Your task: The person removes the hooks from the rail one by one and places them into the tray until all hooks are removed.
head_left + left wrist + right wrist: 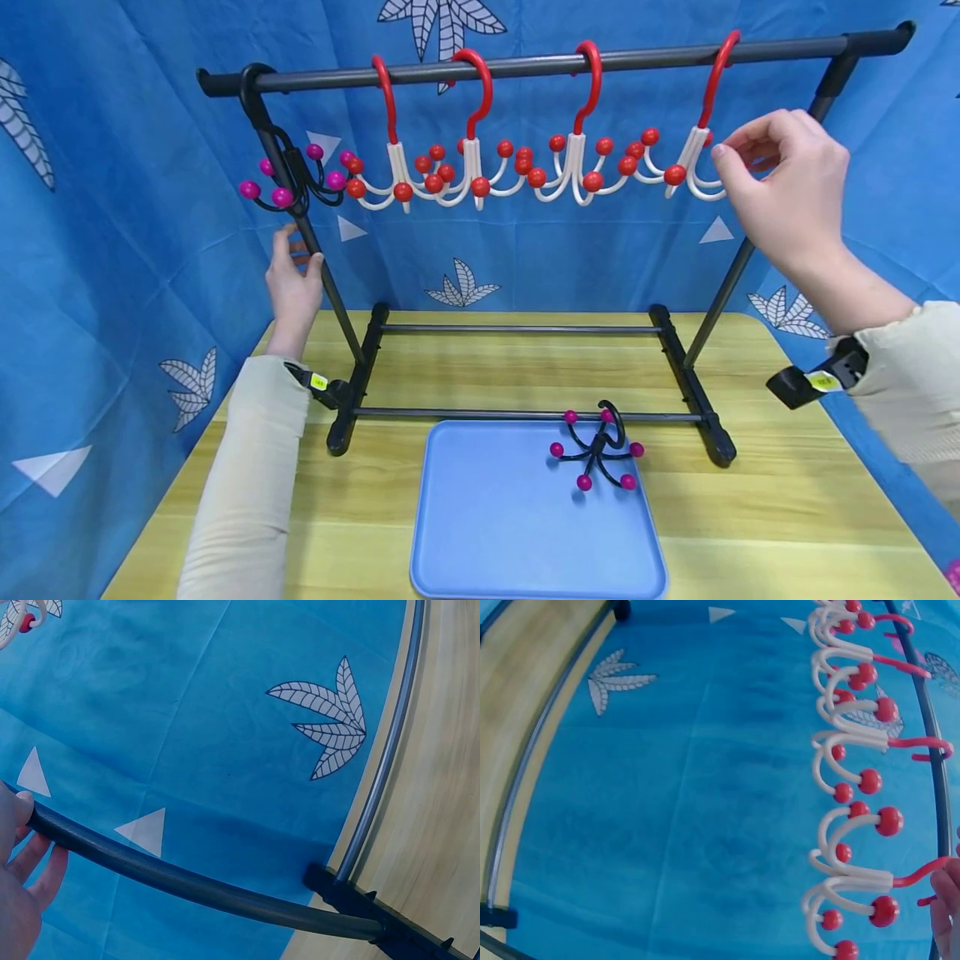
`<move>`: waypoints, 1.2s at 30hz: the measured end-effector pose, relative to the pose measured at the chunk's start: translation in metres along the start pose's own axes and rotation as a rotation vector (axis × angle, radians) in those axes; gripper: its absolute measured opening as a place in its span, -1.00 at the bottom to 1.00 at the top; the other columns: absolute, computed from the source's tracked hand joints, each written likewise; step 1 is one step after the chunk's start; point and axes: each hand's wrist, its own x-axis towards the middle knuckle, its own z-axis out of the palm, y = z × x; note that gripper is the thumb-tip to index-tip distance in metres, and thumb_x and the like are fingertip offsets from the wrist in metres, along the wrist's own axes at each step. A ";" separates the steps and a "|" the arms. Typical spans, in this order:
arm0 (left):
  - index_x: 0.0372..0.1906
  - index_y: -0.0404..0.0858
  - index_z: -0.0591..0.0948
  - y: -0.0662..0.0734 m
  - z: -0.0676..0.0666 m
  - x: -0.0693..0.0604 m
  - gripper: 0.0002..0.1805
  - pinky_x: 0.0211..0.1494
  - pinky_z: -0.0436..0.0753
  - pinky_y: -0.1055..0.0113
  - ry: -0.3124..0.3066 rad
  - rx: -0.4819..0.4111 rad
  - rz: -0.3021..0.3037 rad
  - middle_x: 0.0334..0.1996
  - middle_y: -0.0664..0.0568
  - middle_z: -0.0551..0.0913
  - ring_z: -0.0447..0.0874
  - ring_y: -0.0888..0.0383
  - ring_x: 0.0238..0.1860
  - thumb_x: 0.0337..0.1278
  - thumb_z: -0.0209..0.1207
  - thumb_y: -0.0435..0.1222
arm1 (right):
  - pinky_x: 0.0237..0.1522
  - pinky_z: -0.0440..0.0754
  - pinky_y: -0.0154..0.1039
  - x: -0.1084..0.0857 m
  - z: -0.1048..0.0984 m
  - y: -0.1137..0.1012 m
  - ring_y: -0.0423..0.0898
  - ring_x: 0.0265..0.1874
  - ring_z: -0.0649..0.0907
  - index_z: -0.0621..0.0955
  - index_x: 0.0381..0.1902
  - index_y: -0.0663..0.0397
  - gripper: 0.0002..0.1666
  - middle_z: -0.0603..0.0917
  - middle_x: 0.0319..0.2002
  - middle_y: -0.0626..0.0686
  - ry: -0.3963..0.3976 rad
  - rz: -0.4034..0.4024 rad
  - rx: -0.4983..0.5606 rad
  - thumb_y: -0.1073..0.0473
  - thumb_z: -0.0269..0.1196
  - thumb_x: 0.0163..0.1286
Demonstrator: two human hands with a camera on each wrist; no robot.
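My left hand (295, 279) grips the left post (187, 885) of a dark clothes rack, thumb on one side and fingers on the other. Near the rightmost white claw hanger (684, 158), which hangs tilted by its red hook, my right hand (795, 179) is raised with loosely bent fingers. No held thing shows in it. In the right wrist view its fingertips (946, 889) overlap that red hook (922, 871); contact is unclear. Several red-and-white hangers (474, 171) hang along the top bar (525, 67). A black hanger with magenta balls (300, 171) hangs at the left end.
On the wooden table (750, 517), a blue tray (517, 533) stands in front of the rack. Another black claw hanger with magenta balls (597, 450) lies at its back right. Rack feet (693, 392) stand either side. A blue patterned curtain (487, 242) hangs behind.
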 end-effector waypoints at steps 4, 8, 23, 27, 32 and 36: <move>0.24 -0.10 0.24 -0.001 -0.001 0.000 -0.53 0.08 0.50 0.13 -0.004 0.008 -0.003 -0.03 -0.18 0.49 0.50 -0.03 -0.01 0.25 0.00 -0.34 | -0.21 0.32 -0.59 0.015 0.003 -0.004 -0.54 -0.27 0.35 0.57 -0.07 0.19 -0.55 0.31 -0.30 -0.47 0.041 0.060 -0.003 -0.05 0.13 0.26; 0.24 -0.10 0.24 -0.003 0.000 0.001 -0.53 0.09 0.50 0.15 -0.007 0.012 -0.010 -0.03 -0.17 0.49 0.49 -0.01 -0.02 0.25 0.00 -0.34 | -0.14 0.35 -0.56 0.027 0.007 -0.006 -0.52 -0.20 0.34 0.53 0.02 0.04 -0.51 0.39 -0.19 -0.39 0.045 0.137 -0.018 -0.12 0.12 0.25; 0.25 -0.09 0.24 0.000 -0.001 0.000 -0.53 0.07 0.50 0.11 -0.007 0.006 -0.011 -0.02 -0.17 0.48 0.48 -0.04 -0.01 0.25 0.00 -0.34 | -0.10 0.34 -0.55 0.054 0.022 -0.007 -0.51 -0.21 0.31 0.52 0.02 -0.07 -0.44 0.34 -0.22 -0.40 0.067 0.223 0.012 -0.26 0.14 0.18; 0.25 -0.08 0.24 0.000 -0.001 -0.001 -0.53 0.06 0.51 0.11 -0.011 0.013 -0.014 -0.02 -0.17 0.48 0.49 -0.04 -0.02 0.25 0.00 -0.34 | -0.14 0.35 -0.56 0.055 0.025 -0.006 -0.52 -0.19 0.28 0.52 0.03 -0.04 -0.43 0.32 -0.24 -0.41 0.062 0.218 -0.008 -0.25 0.12 0.20; 0.25 -0.08 0.23 -0.001 0.000 -0.001 -0.53 0.06 0.51 0.10 -0.014 0.016 -0.010 -0.01 -0.17 0.49 0.49 -0.04 -0.02 0.26 -0.01 -0.34 | -0.16 0.35 -0.56 0.057 0.028 -0.006 -0.53 -0.17 0.26 0.51 0.04 -0.03 -0.43 0.36 -0.21 -0.38 0.052 0.218 -0.038 -0.25 0.08 0.23; 0.25 -0.06 0.22 -0.001 -0.001 0.000 -0.52 0.06 0.51 0.11 -0.015 0.019 -0.015 -0.01 -0.16 0.48 0.49 -0.03 -0.02 0.26 -0.01 -0.33 | -0.10 0.37 -0.55 0.059 0.028 -0.008 -0.51 -0.17 0.27 0.52 0.05 -0.03 -0.42 0.44 -0.14 -0.28 0.040 0.216 -0.046 -0.26 0.06 0.24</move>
